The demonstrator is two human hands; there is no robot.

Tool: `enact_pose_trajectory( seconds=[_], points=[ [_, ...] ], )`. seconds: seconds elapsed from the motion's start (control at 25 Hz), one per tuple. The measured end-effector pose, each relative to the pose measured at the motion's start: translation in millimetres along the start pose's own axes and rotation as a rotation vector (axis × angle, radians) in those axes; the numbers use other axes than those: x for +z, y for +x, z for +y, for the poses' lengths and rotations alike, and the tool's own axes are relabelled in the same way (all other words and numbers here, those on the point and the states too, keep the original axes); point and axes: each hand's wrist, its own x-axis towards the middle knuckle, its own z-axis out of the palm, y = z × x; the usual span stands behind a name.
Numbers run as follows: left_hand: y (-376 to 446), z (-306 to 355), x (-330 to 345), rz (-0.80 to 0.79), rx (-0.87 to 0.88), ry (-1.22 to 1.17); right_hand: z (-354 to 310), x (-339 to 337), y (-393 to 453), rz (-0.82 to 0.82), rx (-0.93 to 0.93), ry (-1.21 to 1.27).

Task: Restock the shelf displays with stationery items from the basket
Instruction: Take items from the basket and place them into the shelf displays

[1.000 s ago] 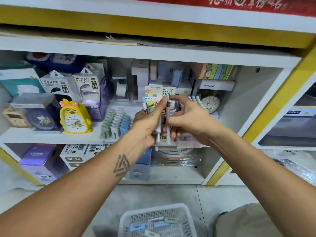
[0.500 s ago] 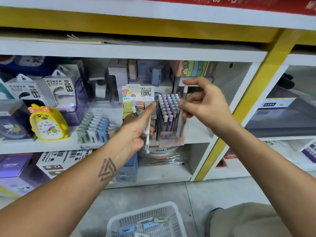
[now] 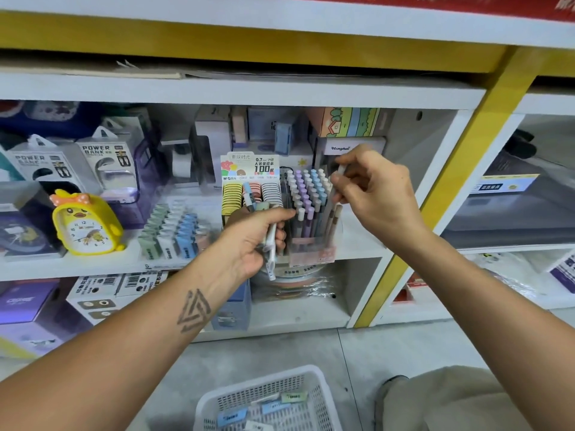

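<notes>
Right hand (image 3: 378, 194) pinches one slim pen (image 3: 335, 189) near its cap above the pen stand (image 3: 311, 231) on the shelf (image 3: 357, 241), left hand (image 3: 252, 241) clasping spare pens (image 3: 271, 244); light, stiff, slippery, best held mid-barrel.

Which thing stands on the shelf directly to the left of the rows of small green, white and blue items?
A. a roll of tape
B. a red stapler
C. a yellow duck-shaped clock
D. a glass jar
C: the yellow duck-shaped clock stands on the shelf just left of the rows of small green, white and blue items.
</notes>
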Motion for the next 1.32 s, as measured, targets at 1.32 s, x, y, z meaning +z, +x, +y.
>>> enact_pose_trajectory(
  seconds=[1.32],
  points=[
    [-8.2,1.2,-2.4,-0.135,0.022,0.012,4.7,26.6,-16.3,-0.267,-0.126,-0.372]
  ],
)
